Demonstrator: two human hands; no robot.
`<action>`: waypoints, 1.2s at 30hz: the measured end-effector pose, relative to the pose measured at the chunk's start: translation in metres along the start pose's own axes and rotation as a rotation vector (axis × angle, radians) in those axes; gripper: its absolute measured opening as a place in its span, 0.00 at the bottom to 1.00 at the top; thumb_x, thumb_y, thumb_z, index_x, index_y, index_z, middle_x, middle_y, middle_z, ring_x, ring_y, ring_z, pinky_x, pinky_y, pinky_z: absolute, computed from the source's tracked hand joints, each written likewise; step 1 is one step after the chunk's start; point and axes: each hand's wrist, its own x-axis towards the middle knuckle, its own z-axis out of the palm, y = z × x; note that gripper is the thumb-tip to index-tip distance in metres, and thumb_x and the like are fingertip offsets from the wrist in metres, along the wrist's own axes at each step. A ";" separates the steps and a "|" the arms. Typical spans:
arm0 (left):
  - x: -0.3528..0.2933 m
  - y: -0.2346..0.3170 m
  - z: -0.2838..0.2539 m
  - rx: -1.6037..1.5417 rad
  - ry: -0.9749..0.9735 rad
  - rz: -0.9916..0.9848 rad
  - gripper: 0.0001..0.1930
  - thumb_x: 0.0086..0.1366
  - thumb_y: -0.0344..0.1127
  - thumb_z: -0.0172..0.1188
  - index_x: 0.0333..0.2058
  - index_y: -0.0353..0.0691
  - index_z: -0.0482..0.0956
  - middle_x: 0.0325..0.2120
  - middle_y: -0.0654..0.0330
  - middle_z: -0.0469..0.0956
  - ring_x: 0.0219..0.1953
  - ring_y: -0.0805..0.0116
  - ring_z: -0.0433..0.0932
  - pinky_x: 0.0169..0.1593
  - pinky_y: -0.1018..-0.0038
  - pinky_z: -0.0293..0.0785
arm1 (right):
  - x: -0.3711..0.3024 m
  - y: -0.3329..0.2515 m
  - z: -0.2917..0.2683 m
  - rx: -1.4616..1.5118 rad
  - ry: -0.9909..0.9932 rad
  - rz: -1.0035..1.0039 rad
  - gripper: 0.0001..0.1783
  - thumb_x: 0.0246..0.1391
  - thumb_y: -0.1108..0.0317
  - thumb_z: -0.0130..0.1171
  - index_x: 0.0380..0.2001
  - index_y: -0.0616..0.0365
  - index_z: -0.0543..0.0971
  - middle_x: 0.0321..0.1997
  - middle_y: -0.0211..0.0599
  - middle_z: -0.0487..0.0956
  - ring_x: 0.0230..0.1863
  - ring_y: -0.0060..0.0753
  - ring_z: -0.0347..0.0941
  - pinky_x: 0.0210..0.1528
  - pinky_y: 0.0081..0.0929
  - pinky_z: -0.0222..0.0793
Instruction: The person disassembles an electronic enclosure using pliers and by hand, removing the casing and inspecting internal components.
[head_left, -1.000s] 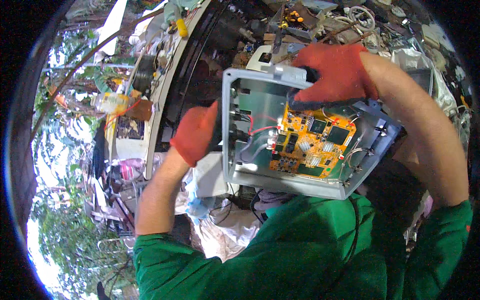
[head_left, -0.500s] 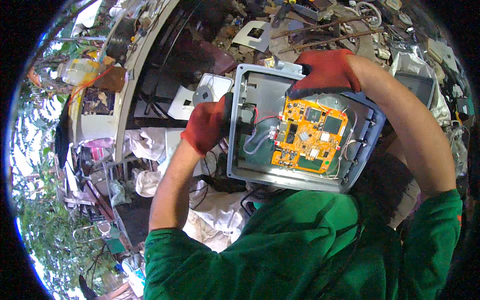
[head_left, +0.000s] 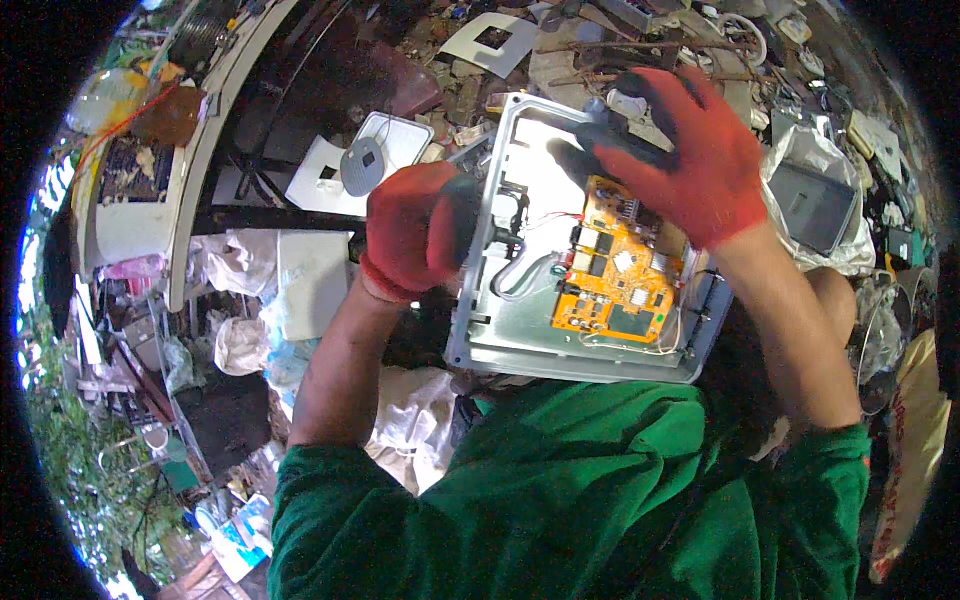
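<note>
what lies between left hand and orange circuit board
Between the left hand and orange circuit board, the head view shows the grey box's side wall, black fittings, red wires and a grey cable.

No lettering can be read; the red marks (head_left: 897,415) on the yellowish sack (head_left: 921,415) are too blurred.

A grey box-shaped enclosure (head_left: 580,370) is positioned above the operator's lap, interior facing the camera. An orange circuit board (head_left: 585,312) is located inside, toward the right. A grey cable (head_left: 507,283) runs between the board and the left wall. The gloved left hand (head_left: 420,230) is curled at the left wall; its fingertips cannot be made out clearly. The gloved right hand (head_left: 680,150) is at the upper edge, digits parted. A white panel (head_left: 462,42) with a square cutout lies beyond.
</note>
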 end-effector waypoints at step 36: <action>0.022 0.002 0.022 0.009 0.123 0.250 0.21 0.67 0.51 0.50 0.28 0.38 0.76 0.25 0.50 0.76 0.27 0.46 0.77 0.32 0.57 0.72 | -0.043 -0.063 -0.003 0.356 -0.523 0.114 0.30 0.47 0.53 0.66 0.52 0.56 0.78 0.43 0.43 0.78 0.42 0.51 0.79 0.44 0.42 0.76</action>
